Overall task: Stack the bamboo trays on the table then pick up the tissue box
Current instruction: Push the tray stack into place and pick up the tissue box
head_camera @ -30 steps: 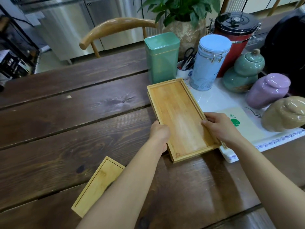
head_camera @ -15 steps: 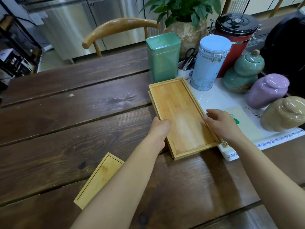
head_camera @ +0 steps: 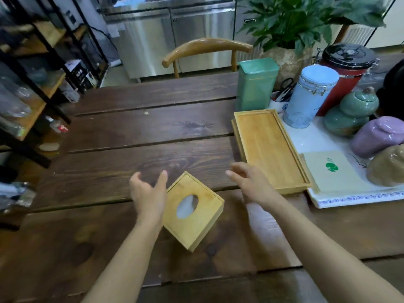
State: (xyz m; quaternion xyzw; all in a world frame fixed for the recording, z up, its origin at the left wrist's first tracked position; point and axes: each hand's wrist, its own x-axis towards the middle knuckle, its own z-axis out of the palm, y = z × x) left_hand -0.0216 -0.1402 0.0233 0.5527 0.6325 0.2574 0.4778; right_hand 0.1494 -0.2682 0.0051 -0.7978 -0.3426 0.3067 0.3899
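Note:
Two bamboo trays [head_camera: 267, 147] lie stacked, one on the other, on the dark wooden table [head_camera: 135, 136] right of centre. A square bamboo tissue box [head_camera: 196, 217] with an oval opening sits nearer to me, turned at an angle. My left hand [head_camera: 148, 191] is at the box's left edge, fingers spread, holding nothing. My right hand [head_camera: 249, 182] hovers to the right of the box, between it and the trays, fingers apart and empty.
A white tray [head_camera: 341, 200] at the right holds a green-printed packet [head_camera: 328, 169], ceramic jars [head_camera: 352, 112], a blue canister [head_camera: 310, 99] and a red canister [head_camera: 343, 68]. A green tin [head_camera: 255, 84], a plant and a wooden chair [head_camera: 203, 49] stand behind. Shelving stands at left.
Both hands have let go of the stacked trays and moved back and left toward the tissue box. The view has shifted, so the box now lies between my hands.

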